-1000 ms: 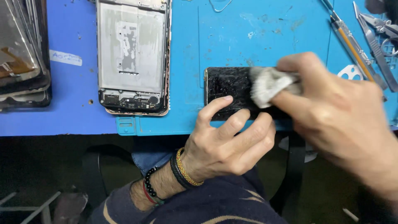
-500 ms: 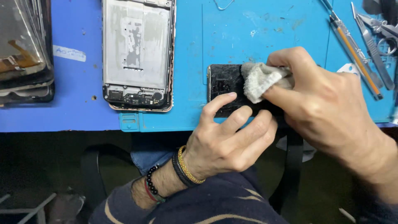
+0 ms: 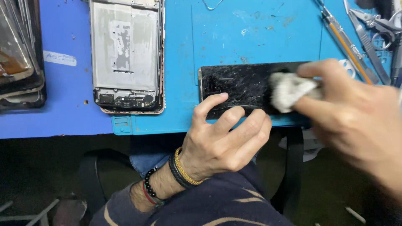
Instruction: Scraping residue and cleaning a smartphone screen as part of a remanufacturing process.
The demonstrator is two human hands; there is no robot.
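A cracked black phone screen (image 3: 245, 90) lies flat at the front edge of the blue work mat (image 3: 217, 42). The left hand (image 3: 222, 140) steadies it, fingertips spread apart and pressing its near edge. The right hand (image 3: 356, 117), blurred, has fingers pinched together on a white cloth wad (image 3: 289, 90) touching the screen's right half. An opened phone frame (image 3: 127, 56) lies well to the left; hand tools (image 3: 360, 37) rest at the far right corner.

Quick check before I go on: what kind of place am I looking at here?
Most likely a phone repair bench. An opened phone frame lies on a blue work mat, with tweezers and hand tools at the edge, while the right hand wipes a cracked dark screen panel.
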